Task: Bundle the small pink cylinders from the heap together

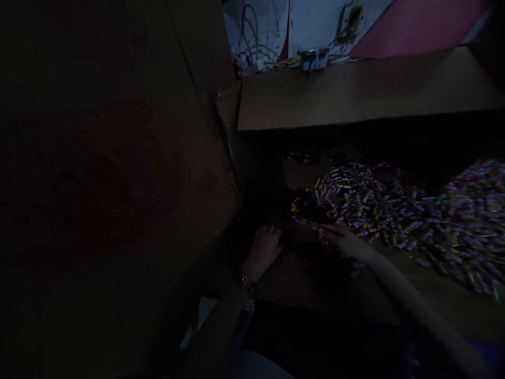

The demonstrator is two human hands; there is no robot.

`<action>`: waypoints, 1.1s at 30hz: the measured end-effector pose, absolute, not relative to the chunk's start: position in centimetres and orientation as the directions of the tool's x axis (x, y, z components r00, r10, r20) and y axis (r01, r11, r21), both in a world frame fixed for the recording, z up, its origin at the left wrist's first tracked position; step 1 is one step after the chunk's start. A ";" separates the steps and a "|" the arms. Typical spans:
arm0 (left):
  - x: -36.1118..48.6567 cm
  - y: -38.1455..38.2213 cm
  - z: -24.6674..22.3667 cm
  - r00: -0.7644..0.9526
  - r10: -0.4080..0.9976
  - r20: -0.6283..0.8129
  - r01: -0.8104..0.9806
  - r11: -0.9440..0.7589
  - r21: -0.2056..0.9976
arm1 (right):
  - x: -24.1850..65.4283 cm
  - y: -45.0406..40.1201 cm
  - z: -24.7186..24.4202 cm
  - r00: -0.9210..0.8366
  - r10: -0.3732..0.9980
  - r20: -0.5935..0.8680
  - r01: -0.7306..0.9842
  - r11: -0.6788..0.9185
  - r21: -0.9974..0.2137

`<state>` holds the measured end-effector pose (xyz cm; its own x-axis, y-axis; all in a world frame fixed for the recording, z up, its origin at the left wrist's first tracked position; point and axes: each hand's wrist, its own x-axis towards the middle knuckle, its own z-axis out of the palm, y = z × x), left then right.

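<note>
Looking down in very dim light at a person's two bare hands, low and near the middle of the view. Reaching in from the lower left with the left hand (266,246), knuckles up and fingers curled narrow, with a bracelet or watch (247,284) at the wrist; too dark to tell whether holding anything. Reaching in from the lower right with the right hand (342,239), with fingers drawn close together toward the left hand but apart from it, perhaps around something thin and dark; cannot tell for certain. Just beside and beyond the right hand, spreading to the right edge in a loose heap: small shiny wrapped pieces (366,202), striped in pink, white and yellow-green. Beyond the hands, near the left end of the heap: a scatter of dark bits (296,204) with orange glints, too small to identify. Along the back, above the heap: a long cardboard flap (355,97). Filling the left side: a large brown panel (118,158) with blurred reddish markings. Behind the flap, at the top: a small container (313,60), pale looped cables (250,31), a wall socket (352,21) and a pink sheet (418,26).
</note>
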<state>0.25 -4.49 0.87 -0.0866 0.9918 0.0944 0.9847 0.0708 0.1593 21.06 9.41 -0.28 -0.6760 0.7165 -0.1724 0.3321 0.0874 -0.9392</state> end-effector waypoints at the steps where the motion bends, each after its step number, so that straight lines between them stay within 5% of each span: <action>1: 0.4 -3.8 1.1 -0.081 0.989 0.123 0.983 0.059 0.173 | 20.9 9.7 -0.4 -0.689 0.707 -0.159 0.315 0.095 -0.944; 11: 1.8 2.3 0.3 0.105 0.981 0.166 0.908 -0.162 0.385 | 19.8 13.1 -1.8 -0.737 0.660 -0.148 0.232 0.041 -0.972; 21: 3.1 2.6 -2.5 0.143 0.973 0.183 0.965 -0.178 0.193 | 20.1 13.3 -2.6 -0.750 0.648 -0.130 0.269 0.120 -0.955; 33: 3.5 2.2 -3.0 0.096 0.981 0.167 0.979 -0.124 0.163 | 20.0 14.6 -3.1 -0.787 0.582 -0.205 0.327 0.111 -0.939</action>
<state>3.45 2.25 -2.97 0.0963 0.9813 0.1666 0.9788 -0.1237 0.1631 20.04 14.62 -3.15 -0.7872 0.5816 -0.2052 0.3268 0.1111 -0.9385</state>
